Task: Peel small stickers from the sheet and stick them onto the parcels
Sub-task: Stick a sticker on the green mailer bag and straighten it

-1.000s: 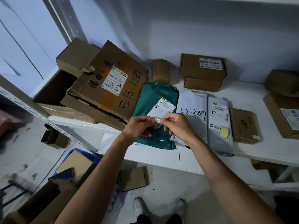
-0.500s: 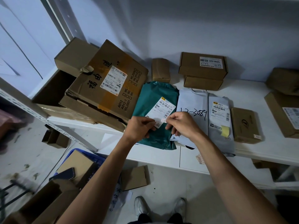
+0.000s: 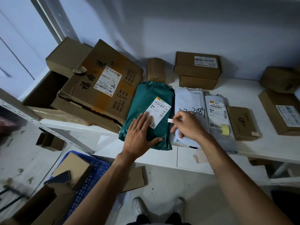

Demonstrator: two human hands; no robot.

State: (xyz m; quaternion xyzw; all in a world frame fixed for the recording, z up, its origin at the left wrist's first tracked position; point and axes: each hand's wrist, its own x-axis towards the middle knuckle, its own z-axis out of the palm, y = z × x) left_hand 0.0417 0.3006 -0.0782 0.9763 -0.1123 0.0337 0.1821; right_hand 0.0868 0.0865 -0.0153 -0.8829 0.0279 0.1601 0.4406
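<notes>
The left hand point(image 3: 139, 133) lies flat, fingers straight, pinning the green parcel point(image 3: 152, 93). The right hand point(image 3: 188, 125) pinches a small sticker point(image 3: 170, 120) just beside the label point(image 3: 159, 109). Dangling free, it may curl onto the fingertips.

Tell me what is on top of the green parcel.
A white shipping label and the left hand, flat across its lower corner. Anything under the palm is hidden. The right hand pinches a small sticker at the right edge of the green parcel.
</notes>
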